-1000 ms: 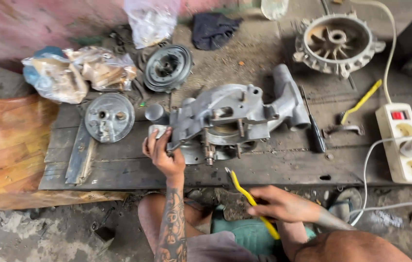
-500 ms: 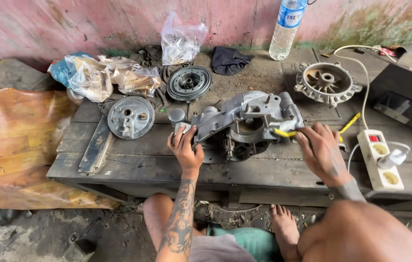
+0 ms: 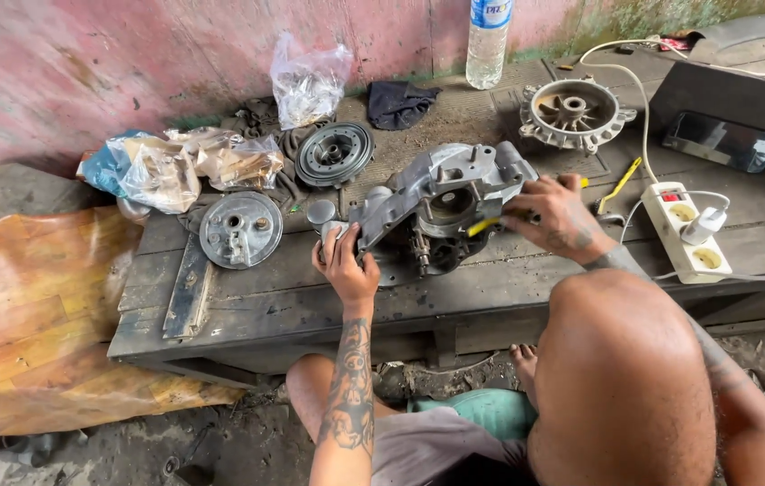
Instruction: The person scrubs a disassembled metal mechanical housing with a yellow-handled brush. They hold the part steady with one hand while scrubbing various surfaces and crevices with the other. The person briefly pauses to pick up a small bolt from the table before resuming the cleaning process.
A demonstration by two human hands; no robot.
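On the dark wooden bench (image 3: 247,310), near its middle, lies a grey cast-metal engine casing (image 3: 436,202). At its left end the left hand (image 3: 344,265) has its fingers curled around the casing's edge, steadying it. On the casing's right side the right hand (image 3: 555,216) has its fingers closed on a yellow-handled tool (image 3: 483,225) whose tip points into the round opening. The casing looks heavy, rigid and probably greasy, so the firm outer flanges are likely the best hold, not the protruding studs. Left of it lies a round metal cover plate (image 3: 240,229); farther back sit a finned fan wheel (image 3: 571,110) and a plastic bottle (image 3: 488,40).
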